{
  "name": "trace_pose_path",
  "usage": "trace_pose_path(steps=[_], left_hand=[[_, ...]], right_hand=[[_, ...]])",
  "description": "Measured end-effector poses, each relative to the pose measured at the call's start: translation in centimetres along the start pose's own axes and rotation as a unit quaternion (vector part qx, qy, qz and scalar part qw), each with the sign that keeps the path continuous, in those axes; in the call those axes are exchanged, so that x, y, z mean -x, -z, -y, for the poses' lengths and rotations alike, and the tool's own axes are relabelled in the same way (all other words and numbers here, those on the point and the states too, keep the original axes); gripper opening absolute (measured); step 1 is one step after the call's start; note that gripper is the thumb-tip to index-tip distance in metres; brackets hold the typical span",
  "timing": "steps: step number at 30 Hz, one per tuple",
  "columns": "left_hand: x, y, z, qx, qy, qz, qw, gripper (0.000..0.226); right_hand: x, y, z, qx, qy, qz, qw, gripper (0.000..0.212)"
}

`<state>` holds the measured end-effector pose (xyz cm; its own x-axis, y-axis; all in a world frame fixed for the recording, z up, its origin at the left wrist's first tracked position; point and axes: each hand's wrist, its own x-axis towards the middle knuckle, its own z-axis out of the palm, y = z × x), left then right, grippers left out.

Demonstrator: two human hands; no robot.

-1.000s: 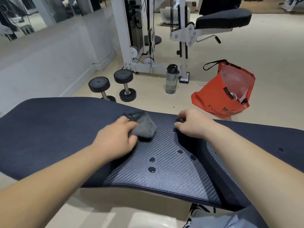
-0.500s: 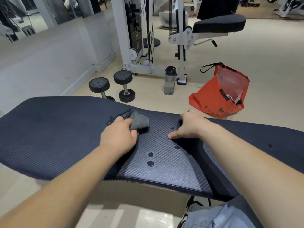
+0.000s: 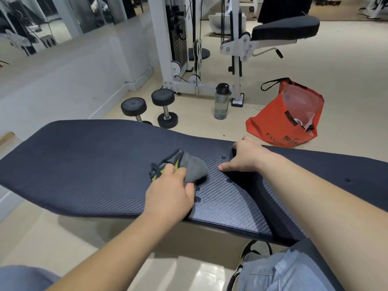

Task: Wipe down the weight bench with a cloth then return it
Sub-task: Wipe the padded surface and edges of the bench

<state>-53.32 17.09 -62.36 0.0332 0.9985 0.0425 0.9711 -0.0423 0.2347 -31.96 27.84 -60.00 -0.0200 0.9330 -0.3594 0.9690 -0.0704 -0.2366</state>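
Observation:
The dark padded weight bench [image 3: 88, 164] stretches across the view from left to right. A grey cloth [image 3: 190, 168] with yellow-green marks lies bunched on the bench's middle section, and my left hand [image 3: 170, 194] grips it from the near side. Several water drops [image 3: 197, 199] sit on the textured pad just right of that hand. My right hand [image 3: 247, 157] rests on the bench at the gap between the two pads, its fingers curled over the far edge and the thumb stretched out flat.
Beyond the bench on the floor stand two black dumbbells [image 3: 165, 108], a clear water bottle [image 3: 220, 101] and an orange bag [image 3: 287, 120]. A white cable machine [image 3: 189, 49] with a black seat stands behind them. A mirrored wall runs along the left.
My left hand has drawn the cloth toward me and slightly left across the pad, covering one water drop. My right hand has stayed at the gap, its thumb now stretched out.

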Motion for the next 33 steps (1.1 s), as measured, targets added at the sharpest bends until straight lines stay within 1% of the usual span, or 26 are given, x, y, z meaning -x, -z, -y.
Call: trace_pose_path(steps=[2, 4, 5, 6, 9, 10, 11, 12, 13, 14, 15, 16, 17, 18, 19, 21, 22, 23, 24, 25, 26, 27, 28, 29, 30, 33], left_hand=[[3.9, 0.3, -1.2, 0.015, -0.098, 0.033, 0.995, 0.027], [3.9, 1.0, -0.4, 0.024, -0.14, 0.056, 0.988, 0.035], [2.8, 1.1, 0.4, 0.009, -0.131, 0.052, 0.99, 0.036], [1.3, 1.2, 1.3, -0.006, -0.102, 0.05, 0.994, 0.035], [-2.1, 1.2, 2.3, 0.007, 0.054, 0.012, 0.998, 0.029], [-2.1, 1.0, 1.7, 0.011, 0.079, -0.004, 0.997, 0.028], [-1.4, 0.6, 0.7, 0.004, 0.077, -0.005, 0.997, 0.029], [-0.1, 0.3, -0.4, -0.006, 0.047, 0.004, 0.999, 0.029], [1.7, 0.2, -1.3, -0.009, -0.009, 0.016, 1.0, 0.029], [3.2, 0.4, -1.6, 0.009, -0.072, 0.031, 0.997, 0.029], [3.9, 0.7, -1.4, 0.029, -0.111, 0.052, 0.992, 0.031], [3.4, 1.2, -0.4, 0.043, -0.128, 0.064, 0.989, 0.033], [2.2, 1.4, 0.8, 0.034, -0.125, 0.065, 0.989, 0.035], [0.7, 1.4, 1.9, 0.013, -0.101, 0.061, 0.993, 0.035], [-0.8, 1.5, 2.8, -0.003, -0.052, 0.05, 0.997, 0.033], [-2.6, 1.4, 3.4, 0.004, 0.064, 0.01, 0.998, 0.03], [-2.6, 1.0, 2.7, -0.001, 0.09, -0.012, 0.996, 0.032], [-2.0, 0.5, 1.6, -0.017, 0.087, -0.021, 0.996, 0.033], [-0.9, 0.2, 0.4, -0.032, 0.06, -0.017, 0.998, 0.033], [0.7, 0.1, -0.7, -0.035, 0.008, -0.008, 0.999, 0.032], [2.1, 0.2, -1.1, -0.021, -0.054, 0.007, 0.998, 0.031], [2.8, 0.4, -0.9, -0.008, -0.093, 0.03, 0.995, 0.031], [2.4, 0.9, 0.0, 0.004, -0.109, 0.045, 0.993, 0.034], [1.2, 1.1, 1.1, 0.002, -0.103, 0.046, 0.994, 0.036], [-0.3, 1.1, 2.2, -0.008, -0.079, 0.036, 0.996, 0.036], [-3.9, 1.0, 3.1, 0.014, 0.066, -0.012, 0.998, 0.029]], right_hand=[[-0.1, 0.0, 0.0, 0.003, 0.002, -0.001, 1.0, 0.091], [-0.2, 0.0, 0.1, 0.003, 0.004, 0.0, 1.0, 0.094], [-0.2, -0.1, 0.1, 0.002, 0.003, -0.001, 1.0, 0.095], [-0.1, -0.1, 0.1, 0.003, 0.003, -0.003, 1.0, 0.095], [-0.2, -0.4, -0.2, 0.011, 0.008, -0.008, 1.0, 0.089], [-0.2, -0.4, -0.3, 0.015, 0.012, -0.009, 1.0, 0.087], [-0.2, -0.4, -0.4, 0.018, 0.014, -0.009, 1.0, 0.086], [-0.2, -0.4, -0.4, 0.019, 0.014, -0.01, 1.0, 0.086], [-0.2, -0.4, -0.4, 0.019, 0.013, -0.012, 1.0, 0.086], [-0.2, -0.3, -0.3, 0.018, 0.012, -0.013, 1.0, 0.088], [-0.2, -0.3, -0.1, 0.018, 0.011, -0.013, 1.0, 0.092], [-0.2, -0.3, 0.0, 0.018, 0.01, -0.013, 1.0, 0.094], [-0.2, -0.3, 0.1, 0.017, 0.008, -0.015, 1.0, 0.095], [-0.2, -0.2, 0.1, 0.018, 0.007, -0.015, 1.0, 0.094], [-0.2, -0.2, 0.0, 0.019, 0.009, -0.014, 1.0, 0.092], [-0.1, -0.1, -0.1, 0.017, 0.015, -0.007, 1.0, 0.087], [-0.1, -0.1, -0.2, 0.018, 0.019, -0.004, 1.0, 0.085], [-0.1, -0.1, -0.3, 0.019, 0.021, -0.002, 1.0, 0.084], [-0.1, 0.0, -0.3, 0.018, 0.022, -0.002, 1.0, 0.082], [-0.1, 0.0, -0.3, 0.007, 0.022, -0.006, 1.0, 0.078], [-0.2, 0.2, -0.5, -0.019, 0.024, -0.015, 0.999, 0.071], [-0.2, 0.5, -0.6, -0.062, 0.026, -0.026, 0.997, 0.061], [-0.1, 0.8, -1.0, -0.11, 0.028, -0.04, 0.993, 0.05], [0.1, 1.1, -1.4, -0.148, 0.028, -0.058, 0.987, 0.04], [0.3, 1.4, -2.0, -0.169, 0.027, -0.076, 0.982, 0.033], [1.0, 1.8, -3.4, -0.185, 0.019, -0.1, 0.977, 0.03]])
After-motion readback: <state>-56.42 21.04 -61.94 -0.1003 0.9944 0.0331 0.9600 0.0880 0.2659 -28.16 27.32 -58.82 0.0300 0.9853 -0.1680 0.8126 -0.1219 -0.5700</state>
